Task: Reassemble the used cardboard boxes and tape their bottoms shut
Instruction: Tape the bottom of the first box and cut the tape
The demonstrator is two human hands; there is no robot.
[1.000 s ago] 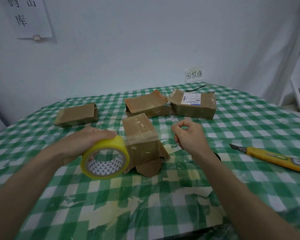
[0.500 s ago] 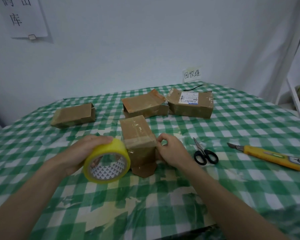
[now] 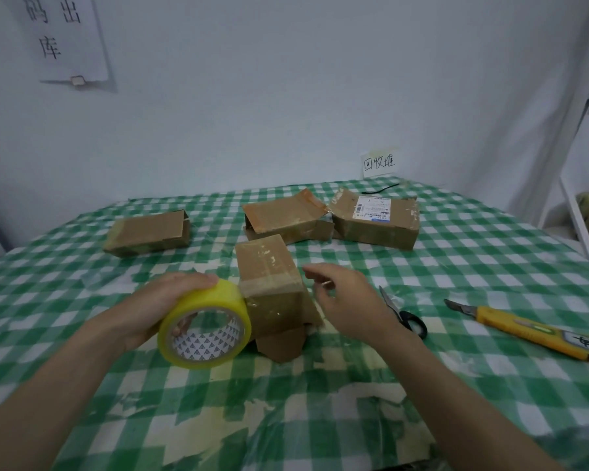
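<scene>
Head view: four cardboard boxes lie on the desk, which wears a green-and-white checked cloth; one flat box sits at centre left, an open-flapped box at upper centre, a labelled box just right of it, and the near box at the centre of the frame, with a band of tape across its top and loose flaps spread at its near end; there is one tape roll, yellow, one pair of scissors with black handles, and one yellow utility knife at centre right; two paper signs hang on the wall, a large sign at upper left and a small sign at upper right. The left hand grips the tape roll, fingers curled over its top, the roll touching the near box's left side; the right hand is loosely open with nothing in it, just right of the near box. Half a second ago the right hand pressed against that box's right side; now it is off the box and partly covers the scissors; the roll stays beside the box.
</scene>
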